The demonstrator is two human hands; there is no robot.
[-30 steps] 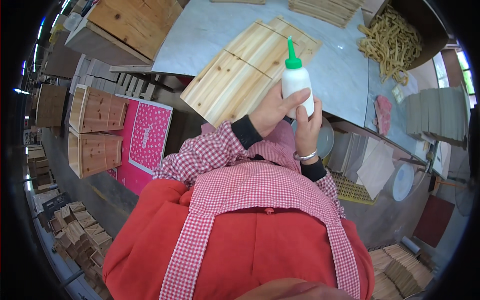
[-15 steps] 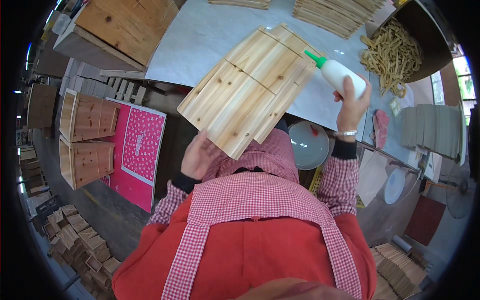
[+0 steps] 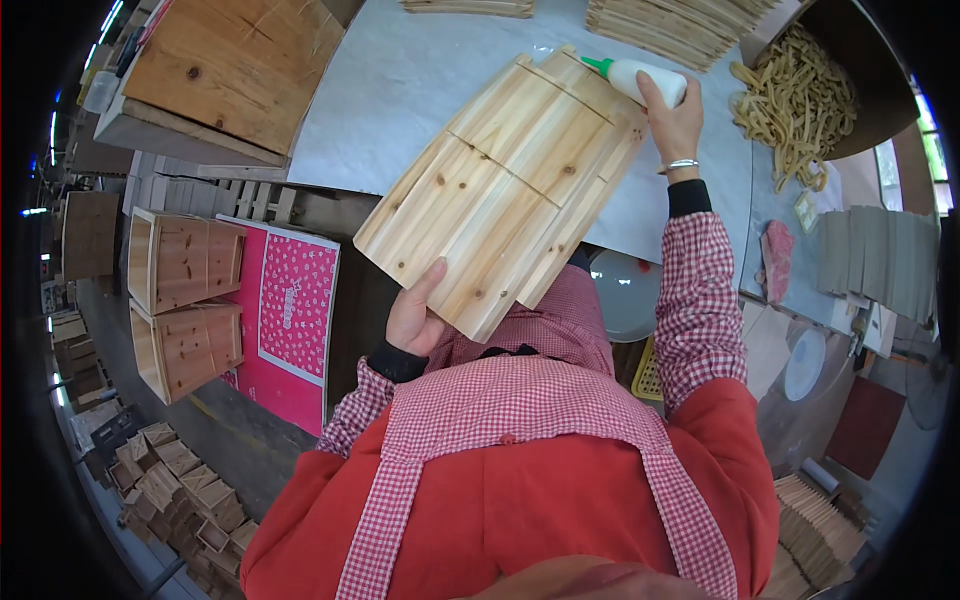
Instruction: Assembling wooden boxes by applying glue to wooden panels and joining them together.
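Note:
Several pale wooden panels [image 3: 490, 200] lie stacked askew, partly on the table and partly out over my lap. Thin dark lines cross the top one, which has knots in it. My left hand [image 3: 415, 318] grips its near left edge, thumb on top and fingers hidden beneath. In my right hand [image 3: 674, 125] is a white squeeze bottle [image 3: 648, 82] with a green nozzle. The bottle lies tilted almost level, its nozzle pointing left, above the far end of the panels. Whether anything flows from the tip I cannot tell.
The light table [image 3: 370, 90] carries stacked wooden strips [image 3: 660, 25] at the back. A tipped container [image 3: 850, 90] spills curled tan pieces [image 3: 795, 105] at right, near stacked grey boards [image 3: 875, 255]. A wooden box [image 3: 235, 70] stands left; a round basin [image 3: 625, 300] sits below the table edge.
My right hand has carried the bottle left and away from me, toward the panels' far end. My left thumb has come onto the top panel, whose near end has shifted slightly toward me.

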